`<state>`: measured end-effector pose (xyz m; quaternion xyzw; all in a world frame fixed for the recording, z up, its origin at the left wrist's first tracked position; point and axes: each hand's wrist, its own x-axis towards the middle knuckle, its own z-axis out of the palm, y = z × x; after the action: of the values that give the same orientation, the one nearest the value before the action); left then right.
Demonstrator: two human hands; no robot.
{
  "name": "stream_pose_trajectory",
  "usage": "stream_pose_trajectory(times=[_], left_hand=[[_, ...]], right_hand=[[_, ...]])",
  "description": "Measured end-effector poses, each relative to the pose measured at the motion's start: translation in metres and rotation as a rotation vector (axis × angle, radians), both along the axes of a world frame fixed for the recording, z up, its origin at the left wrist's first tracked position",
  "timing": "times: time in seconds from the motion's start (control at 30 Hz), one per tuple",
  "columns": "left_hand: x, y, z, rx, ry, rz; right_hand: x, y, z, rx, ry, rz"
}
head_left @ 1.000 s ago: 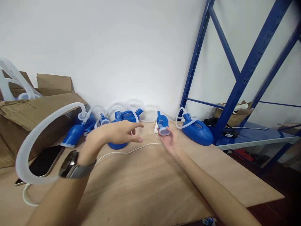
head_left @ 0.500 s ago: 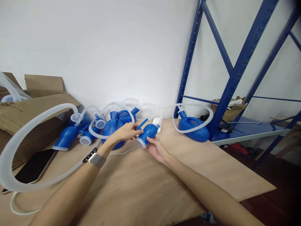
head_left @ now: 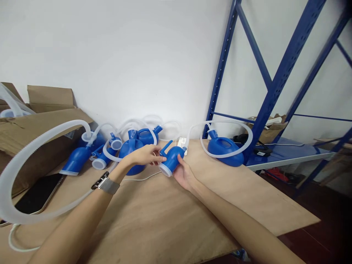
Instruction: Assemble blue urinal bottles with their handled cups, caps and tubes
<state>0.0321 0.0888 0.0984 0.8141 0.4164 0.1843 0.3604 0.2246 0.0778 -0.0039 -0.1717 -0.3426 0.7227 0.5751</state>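
Over the pale wooden desk (head_left: 154, 220), a rounded blue plastic vessel with a white rim (head_left: 173, 157) lies at ten o'clock from the right hand (head_left: 184, 176) cupping it, three from the left hand (head_left: 147, 154) pinching its handle (head_left: 167, 146); long axis seven-to-one.

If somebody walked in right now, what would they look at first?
Probably the big cloudy-white hose looping across the near left, in front of the cardboard box. Next, the blue piece near the middle, held by the right grip, with the left grip at its handle. Then the tall blue rack on the right.
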Motion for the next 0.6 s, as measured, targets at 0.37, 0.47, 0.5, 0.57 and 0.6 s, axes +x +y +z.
stream_pose_trajectory(times=[0.37, 0.47, 0.5, 0.57, 0.6], left_hand=[[0.005, 0.012, -0.017, 0.155, 0.093, -0.08], [0.007, 0.012, -0.017, 0.179, 0.069, -0.036], [0.007, 0.011, -0.016, 0.182, 0.055, -0.024], [0.009, 0.01, -0.016, 0.193, 0.022, -0.005], [0.01, 0.009, -0.016, 0.206, 0.015, 0.003]], right_hand=[[0.0, 0.005, -0.002, -0.033, -0.067, -0.196], [-0.001, 0.004, 0.002, -0.024, -0.064, -0.231], [-0.002, 0.004, 0.003, -0.022, -0.062, -0.239], [-0.002, 0.004, 0.004, -0.023, -0.056, -0.253], [-0.002, 0.005, 0.003, -0.031, -0.052, -0.259]])
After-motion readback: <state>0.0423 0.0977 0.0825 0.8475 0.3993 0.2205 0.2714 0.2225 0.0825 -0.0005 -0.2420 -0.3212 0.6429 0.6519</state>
